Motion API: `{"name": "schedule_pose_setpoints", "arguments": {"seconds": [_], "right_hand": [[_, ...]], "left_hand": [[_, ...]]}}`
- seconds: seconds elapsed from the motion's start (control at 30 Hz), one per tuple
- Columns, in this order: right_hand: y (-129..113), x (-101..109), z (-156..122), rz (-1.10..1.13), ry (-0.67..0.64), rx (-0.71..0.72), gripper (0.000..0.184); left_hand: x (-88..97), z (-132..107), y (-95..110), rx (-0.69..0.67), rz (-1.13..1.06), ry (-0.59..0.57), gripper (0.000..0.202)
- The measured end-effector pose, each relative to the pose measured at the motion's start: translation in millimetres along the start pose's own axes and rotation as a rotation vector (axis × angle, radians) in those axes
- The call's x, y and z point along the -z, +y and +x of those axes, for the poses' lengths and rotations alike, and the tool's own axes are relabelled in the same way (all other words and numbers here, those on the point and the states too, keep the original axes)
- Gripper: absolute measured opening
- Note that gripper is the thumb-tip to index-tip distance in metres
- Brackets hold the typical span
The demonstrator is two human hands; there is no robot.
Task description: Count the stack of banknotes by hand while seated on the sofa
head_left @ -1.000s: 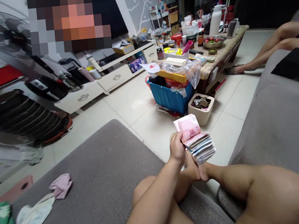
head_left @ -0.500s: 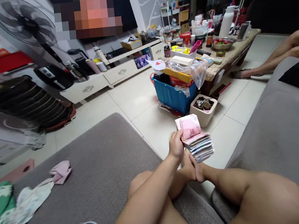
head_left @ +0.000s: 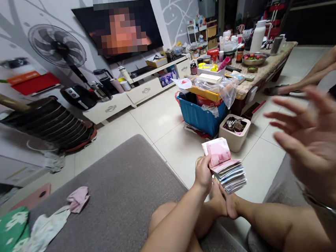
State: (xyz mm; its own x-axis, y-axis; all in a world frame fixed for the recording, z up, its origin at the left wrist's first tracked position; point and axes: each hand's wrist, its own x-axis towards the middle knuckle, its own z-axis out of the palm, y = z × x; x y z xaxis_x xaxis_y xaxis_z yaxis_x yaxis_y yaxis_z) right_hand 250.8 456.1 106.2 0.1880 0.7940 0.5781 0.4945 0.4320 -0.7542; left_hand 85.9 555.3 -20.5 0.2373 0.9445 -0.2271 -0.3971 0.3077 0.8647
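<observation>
My left hand (head_left: pixel 202 173) is closed on a thick folded stack of banknotes (head_left: pixel 225 166), pink note on top, held out over my crossed legs and feet. My right hand (head_left: pixel 309 140) is raised at the right of the view, blurred, with its fingers spread apart and nothing in it. A watch strap shows on that wrist. The notes hang above the tiled floor, just short of a small beige bin (head_left: pixel 235 130).
I sit on a grey sofa (head_left: pixel 113 210) with cloths (head_left: pixel 47 228) and a red and white cable on it. A blue crate (head_left: pixel 201 115) and a cluttered low table (head_left: pixel 252 70) stand ahead. Another person's legs (head_left: pixel 317 72) stretch at far right. A fan (head_left: pixel 58 47) and TV cabinet line the wall.
My right hand has come up into view at the right with fingers spread. The view has tilted upward. My left hand keeps its hold on the banknotes.
</observation>
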Motion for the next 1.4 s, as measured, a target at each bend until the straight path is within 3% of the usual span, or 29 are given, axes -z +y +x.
{"name": "schedule_pose_setpoints", "arguments": {"seconds": [0.03, 0.07, 0.23, 0.37, 0.63, 0.87, 1.23, 1.4], "right_hand": [[9, 2, 1, 0.063, 0.133, -0.035, 0.064], [20, 0, -1, 0.089, 0.153, -0.115, 0.064], [71, -24, -22, 0.136, -0.071, -0.494, 0.049], [75, -35, -27, 0.223, -0.13, -0.596, 0.041], [65, -39, -21, 0.279, -0.056, -0.654, 0.029], [62, -41, -19, 0.323, -0.033, -0.703, 0.031], [68, -43, -22, 0.317, 0.018, -0.694, 0.03], [67, -43, -22, 0.326, 0.025, -0.679, 0.027]], "left_hand": [[-0.1, 0, -1, -0.007, 0.008, 0.007, 0.026], [-0.7, 0, -1, -0.016, 0.014, 0.016, 0.025], [-6.1, 1, 2, -0.038, 0.049, 0.021, 0.024], [-9.8, -1, 8, -0.045, 0.093, -0.012, 0.025], [-10.1, -3, 8, 0.025, -0.005, -0.082, 0.024], [-9.9, -5, 10, 0.045, 0.023, -0.137, 0.025], [-7.9, -6, 8, 0.037, 0.054, -0.148, 0.024], [-9.1, -4, 3, 0.055, 0.009, -0.1, 0.024]]}}
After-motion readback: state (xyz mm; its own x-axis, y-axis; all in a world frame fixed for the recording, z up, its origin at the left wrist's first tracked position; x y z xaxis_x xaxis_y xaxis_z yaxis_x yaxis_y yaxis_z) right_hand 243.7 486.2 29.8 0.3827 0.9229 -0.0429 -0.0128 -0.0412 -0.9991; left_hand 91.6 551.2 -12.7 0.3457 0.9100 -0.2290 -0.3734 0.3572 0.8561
